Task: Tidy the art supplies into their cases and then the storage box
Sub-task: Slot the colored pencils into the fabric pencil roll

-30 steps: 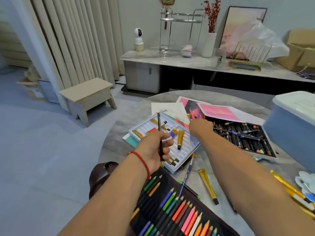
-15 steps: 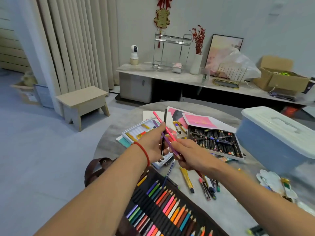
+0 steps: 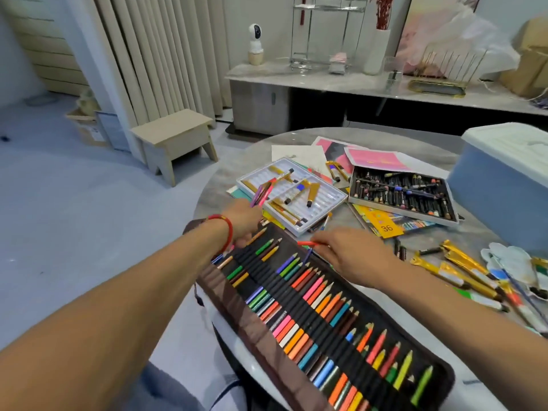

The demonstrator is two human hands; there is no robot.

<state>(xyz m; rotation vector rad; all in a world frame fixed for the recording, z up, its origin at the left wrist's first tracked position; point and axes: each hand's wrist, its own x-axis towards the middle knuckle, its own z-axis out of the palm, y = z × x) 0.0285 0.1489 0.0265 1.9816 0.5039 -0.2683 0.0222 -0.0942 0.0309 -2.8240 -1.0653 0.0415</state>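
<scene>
While my left hand grips spare pencils left of centre and my right hand pinches a red pencil at the roll case edge, I judge a misaligned tip could miss its loop and roll away.

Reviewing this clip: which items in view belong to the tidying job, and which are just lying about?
Job: pencil roll case; pencils in left hand; red pencil at right hand; paint tube tray; pastel box; loose paint tubes; storage box.
Lying about: stool; camera; vase.
</scene>
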